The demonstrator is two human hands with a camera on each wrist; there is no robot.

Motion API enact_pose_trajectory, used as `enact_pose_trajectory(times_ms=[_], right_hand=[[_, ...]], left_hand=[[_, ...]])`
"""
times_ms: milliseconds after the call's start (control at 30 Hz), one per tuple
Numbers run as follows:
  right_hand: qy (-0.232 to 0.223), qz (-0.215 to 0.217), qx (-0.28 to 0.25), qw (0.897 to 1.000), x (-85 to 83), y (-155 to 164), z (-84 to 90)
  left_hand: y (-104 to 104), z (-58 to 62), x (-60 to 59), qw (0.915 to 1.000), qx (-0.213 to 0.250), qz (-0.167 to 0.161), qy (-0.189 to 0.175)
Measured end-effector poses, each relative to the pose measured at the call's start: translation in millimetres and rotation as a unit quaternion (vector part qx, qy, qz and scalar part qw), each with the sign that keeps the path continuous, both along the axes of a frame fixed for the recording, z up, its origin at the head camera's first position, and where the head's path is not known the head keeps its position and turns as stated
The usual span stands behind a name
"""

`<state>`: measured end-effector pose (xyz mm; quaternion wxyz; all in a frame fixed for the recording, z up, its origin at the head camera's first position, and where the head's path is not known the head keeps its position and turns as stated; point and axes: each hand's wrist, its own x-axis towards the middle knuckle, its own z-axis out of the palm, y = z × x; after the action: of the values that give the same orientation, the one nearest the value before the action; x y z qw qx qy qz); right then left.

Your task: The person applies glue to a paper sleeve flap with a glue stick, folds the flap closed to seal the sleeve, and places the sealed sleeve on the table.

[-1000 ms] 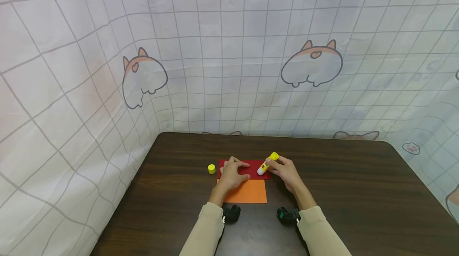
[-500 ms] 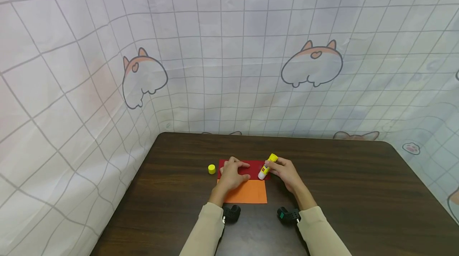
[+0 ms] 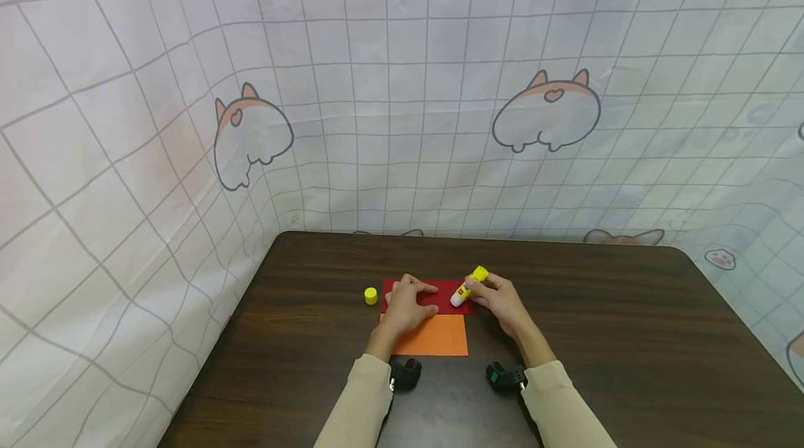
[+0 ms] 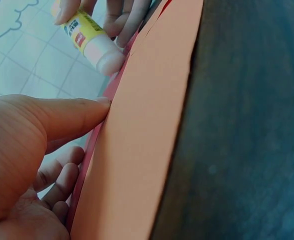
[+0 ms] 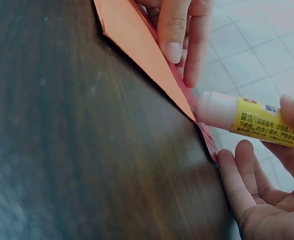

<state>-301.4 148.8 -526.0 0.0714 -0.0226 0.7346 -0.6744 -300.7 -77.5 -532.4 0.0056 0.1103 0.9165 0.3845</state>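
Observation:
In my right hand point(image 3: 502, 305) I pinch a yellow glue stick point(image 3: 466, 290), tilted, its uncapped white end down at the right part of a red sheet of paper point(image 3: 444, 298). Below the red sheet, along its near side, lies an orange sheet point(image 3: 433, 340). My left hand point(image 3: 405, 307) presses on the papers toward their left side, thumb and fingers spread apart. From the left wrist, the thumb point(image 4: 77, 115) shows right at the border between orange and red. The right wrist view shows the glue stick's white end point(image 5: 214, 107) close against the red paper.
A yellow cap point(image 3: 371, 296) stands on the dark wooden table point(image 3: 314, 343), just left of the red paper. Black wrist devices point(image 3: 405, 374) sit on both wrists. A grid-patterned cloth point(image 3: 402, 155) hangs behind the table and at its sides.
The glue stick slid a little toward the near edge of the red paper, then back away from me. My left hand has stayed in place.

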Motion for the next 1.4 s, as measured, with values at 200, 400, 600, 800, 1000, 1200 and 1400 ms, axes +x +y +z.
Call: enact_pose_trajectory(times_ms=[200,400,600,800,1000,1200,1400], right_hand=[[0.008,0.002,-0.005,1.0,-0.4,1.7,-0.9],[0.007,0.0,-0.009,1.0,-1.7,1.4,-2.7],[0.012,-0.004,0.003,1.0,-2.0,1.4,-3.4],[0.009,-0.005,0.007,1.0,-1.9,2.0,-4.8],[0.011,-0.002,0.007,1.0,-1.2,2.5,-3.4],[0.005,-0.003,0.001,1.0,-1.0,1.7,-1.4],[-0.001,-0.007,0.003,1.0,-1.7,0.6,-2.4]], left_hand=[[0.4,-0.2,0.3,1.0,0.004,0.003,-0.001],[0.3,0.4,1.0,1.0,0.005,0.005,-0.004],[0.1,-1.6,-0.3,1.0,0.002,0.006,-0.001],[0.1,-1.6,-0.4,1.0,0.001,0.005,-0.001],[0.6,-1.1,-0.3,1.0,0.003,0.005,-0.001],[0.6,-1.5,-0.1,1.0,0.002,0.006,0.001],[0.4,-3.0,-0.5,1.0,0.002,0.007,-0.001]])
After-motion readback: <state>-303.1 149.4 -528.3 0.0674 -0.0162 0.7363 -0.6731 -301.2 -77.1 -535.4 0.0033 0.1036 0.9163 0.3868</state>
